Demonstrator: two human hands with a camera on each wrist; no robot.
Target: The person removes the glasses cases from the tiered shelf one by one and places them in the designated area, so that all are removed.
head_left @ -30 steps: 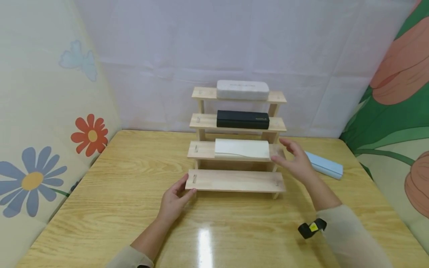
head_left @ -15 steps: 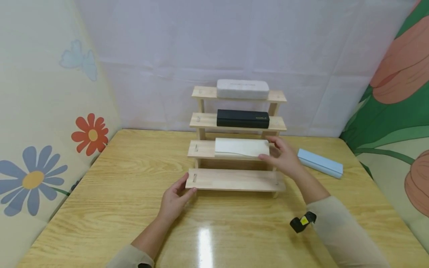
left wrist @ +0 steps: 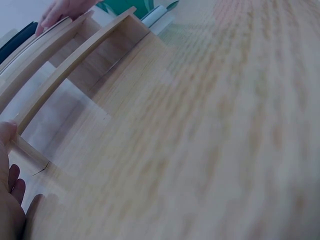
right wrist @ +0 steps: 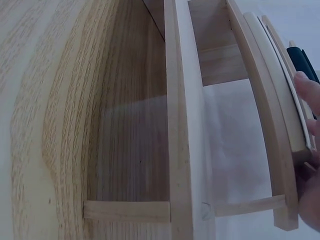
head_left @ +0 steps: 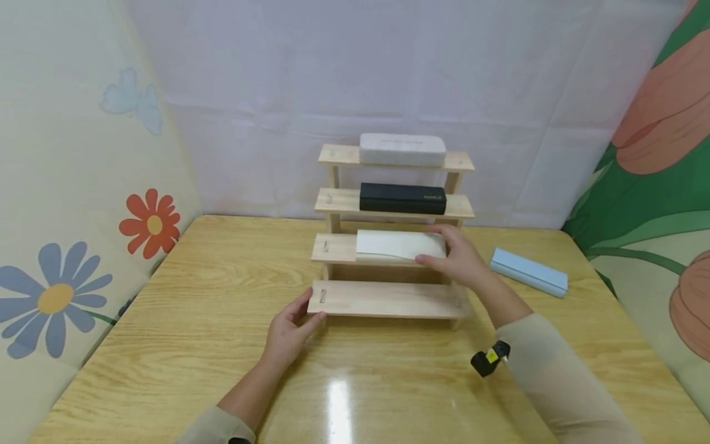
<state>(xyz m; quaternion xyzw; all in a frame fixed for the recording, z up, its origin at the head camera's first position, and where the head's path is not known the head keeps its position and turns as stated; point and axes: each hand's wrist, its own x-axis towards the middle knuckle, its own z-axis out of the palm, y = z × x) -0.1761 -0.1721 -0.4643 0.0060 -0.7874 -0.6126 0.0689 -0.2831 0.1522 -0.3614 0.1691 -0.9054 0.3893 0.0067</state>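
A four-tier wooden display stand (head_left: 388, 300) stands on the table. My left hand (head_left: 288, 333) grips the left end of its lowest shelf, thumb at the front edge; the left wrist view shows that thumb (left wrist: 7, 131) on the shelf's end. On the shelf above lies a white flap-style glasses case (head_left: 391, 244). My right hand (head_left: 463, 262) holds the case's right end, with the thumb along its front and the fingers over the back. In the right wrist view the case (right wrist: 277, 80) rests along the shelf, under the fingers.
A black glasses case (head_left: 402, 198) lies on the second shelf from the top, a pale grey hard case (head_left: 402, 150) on the top one. Right of the stand, a light blue case (head_left: 529, 272) lies on the wooden table (head_left: 222, 290). White cloth (head_left: 277, 74) hangs behind.
My right hand has moved left from beside the stand onto the white glasses case's right end and taken hold of it. The left hand has stayed on the lowest shelf.
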